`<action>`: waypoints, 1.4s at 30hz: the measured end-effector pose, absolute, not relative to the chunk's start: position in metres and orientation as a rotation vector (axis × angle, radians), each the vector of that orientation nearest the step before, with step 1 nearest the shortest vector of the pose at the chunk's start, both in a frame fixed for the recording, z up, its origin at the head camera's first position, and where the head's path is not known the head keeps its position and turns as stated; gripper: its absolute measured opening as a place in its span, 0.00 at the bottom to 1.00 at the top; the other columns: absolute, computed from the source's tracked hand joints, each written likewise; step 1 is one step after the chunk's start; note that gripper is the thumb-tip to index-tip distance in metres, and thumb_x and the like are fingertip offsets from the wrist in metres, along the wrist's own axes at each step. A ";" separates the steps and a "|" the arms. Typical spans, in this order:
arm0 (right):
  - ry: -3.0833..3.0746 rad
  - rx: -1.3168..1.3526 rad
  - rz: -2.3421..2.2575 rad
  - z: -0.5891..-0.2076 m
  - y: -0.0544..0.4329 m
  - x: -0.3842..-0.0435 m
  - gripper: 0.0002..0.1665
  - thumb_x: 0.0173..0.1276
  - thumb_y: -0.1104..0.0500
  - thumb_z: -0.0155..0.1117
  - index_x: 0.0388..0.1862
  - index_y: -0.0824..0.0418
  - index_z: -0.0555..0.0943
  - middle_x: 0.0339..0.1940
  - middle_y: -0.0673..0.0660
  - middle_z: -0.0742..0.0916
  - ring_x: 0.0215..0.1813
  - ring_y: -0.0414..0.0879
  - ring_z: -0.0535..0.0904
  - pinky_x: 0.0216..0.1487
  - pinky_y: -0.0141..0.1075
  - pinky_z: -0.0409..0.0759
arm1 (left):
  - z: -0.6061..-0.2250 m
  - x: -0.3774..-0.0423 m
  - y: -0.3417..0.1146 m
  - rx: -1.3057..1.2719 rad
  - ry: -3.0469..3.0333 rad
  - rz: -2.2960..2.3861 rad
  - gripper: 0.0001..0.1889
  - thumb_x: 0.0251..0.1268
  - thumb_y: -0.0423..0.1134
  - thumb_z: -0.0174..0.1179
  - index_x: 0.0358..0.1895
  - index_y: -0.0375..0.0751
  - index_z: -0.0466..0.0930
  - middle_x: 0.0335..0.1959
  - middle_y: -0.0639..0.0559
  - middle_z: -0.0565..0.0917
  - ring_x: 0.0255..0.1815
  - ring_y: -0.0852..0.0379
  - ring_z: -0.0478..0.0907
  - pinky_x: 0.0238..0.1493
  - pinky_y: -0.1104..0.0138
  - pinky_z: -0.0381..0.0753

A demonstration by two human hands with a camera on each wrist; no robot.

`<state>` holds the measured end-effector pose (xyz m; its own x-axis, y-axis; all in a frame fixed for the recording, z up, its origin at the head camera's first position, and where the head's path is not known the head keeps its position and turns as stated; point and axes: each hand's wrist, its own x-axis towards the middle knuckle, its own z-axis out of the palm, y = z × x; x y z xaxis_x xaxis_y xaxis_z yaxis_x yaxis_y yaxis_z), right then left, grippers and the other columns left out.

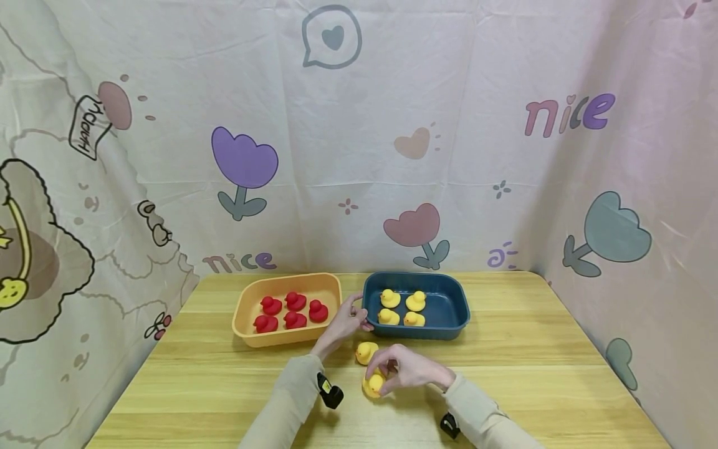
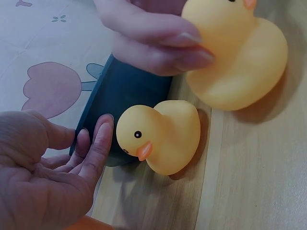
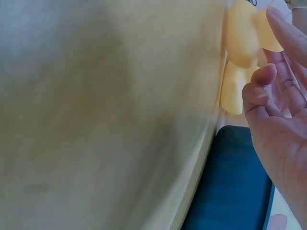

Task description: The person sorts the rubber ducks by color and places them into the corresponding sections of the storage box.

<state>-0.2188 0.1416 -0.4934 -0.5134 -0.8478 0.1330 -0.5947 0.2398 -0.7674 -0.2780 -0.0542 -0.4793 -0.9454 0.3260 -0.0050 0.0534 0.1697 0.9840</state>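
A yellow rubber duck (image 1: 374, 385) is pinched between the thumb and index finger of my right hand (image 1: 414, 368), low over the front of the table. Just behind it, a second yellow duck (image 1: 366, 353) stands on the wood; the left wrist view shows its black eye and orange beak. My left hand (image 1: 343, 323) touches the left end of the blue bin (image 1: 421, 332) with its fingers spread along the rim and outer wall. Inside that bin, on its left side, several yellow ducks (image 1: 416, 301) sit in two rows.
Left of the blue bin stands an orange-yellow bin (image 1: 272, 340) holding several red ducks (image 1: 295, 302). Both bins are near the back of the wooden table (image 1: 533, 349), close to a printed cloth backdrop (image 1: 336, 156). Another cloth hangs along the left side.
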 end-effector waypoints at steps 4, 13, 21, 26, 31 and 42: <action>2.220 -1.306 -1.197 -0.494 0.144 -0.218 0.15 0.59 0.59 0.77 0.45 0.59 0.87 0.36 0.57 0.86 0.29 0.39 0.73 0.30 0.18 0.68 | -0.478 -0.276 -0.055 0.370 2.229 1.855 0.28 0.76 0.26 0.47 0.76 0.25 0.53 0.32 0.36 0.79 0.38 0.32 0.86 0.48 0.47 0.89; 2.273 -1.281 -1.319 -0.493 0.150 -0.218 0.14 0.57 0.57 0.78 0.43 0.56 0.87 0.31 0.56 0.83 0.29 0.40 0.72 0.30 0.18 0.68 | -0.479 -0.277 -0.055 0.367 2.227 1.850 0.28 0.76 0.26 0.47 0.75 0.25 0.53 0.36 0.31 0.80 0.38 0.31 0.86 0.49 0.47 0.89; 2.314 -1.339 -1.439 -0.487 0.156 -0.216 0.14 0.57 0.58 0.79 0.42 0.57 0.88 0.27 0.58 0.79 0.28 0.51 0.71 0.28 0.24 0.69 | -0.481 -0.279 -0.055 0.362 2.231 1.855 0.28 0.75 0.25 0.46 0.75 0.24 0.54 0.33 0.35 0.80 0.35 0.36 0.87 0.47 0.50 0.90; 2.340 -1.286 -1.514 -0.483 0.162 -0.216 0.14 0.57 0.60 0.78 0.43 0.56 0.88 0.26 0.59 0.77 0.28 0.50 0.70 0.26 0.28 0.68 | -0.482 -0.281 -0.054 0.356 2.223 1.867 0.28 0.75 0.25 0.47 0.75 0.24 0.54 0.31 0.38 0.80 0.35 0.36 0.87 0.46 0.50 0.90; 2.364 -1.262 -1.562 -0.476 0.170 -0.216 0.14 0.56 0.62 0.78 0.43 0.58 0.88 0.25 0.62 0.76 0.29 0.53 0.69 0.25 0.35 0.68 | -0.482 -0.281 -0.054 0.356 2.221 1.868 0.29 0.75 0.26 0.47 0.75 0.25 0.54 0.32 0.38 0.80 0.36 0.35 0.87 0.47 0.48 0.89; 2.469 -1.188 -1.627 -0.464 0.188 -0.222 0.14 0.56 0.63 0.79 0.43 0.58 0.88 0.27 0.61 0.78 0.29 0.52 0.70 0.26 0.37 0.68 | -0.481 -0.279 -0.055 0.389 2.236 1.854 0.28 0.76 0.26 0.47 0.75 0.24 0.53 0.36 0.30 0.80 0.35 0.35 0.87 0.48 0.46 0.88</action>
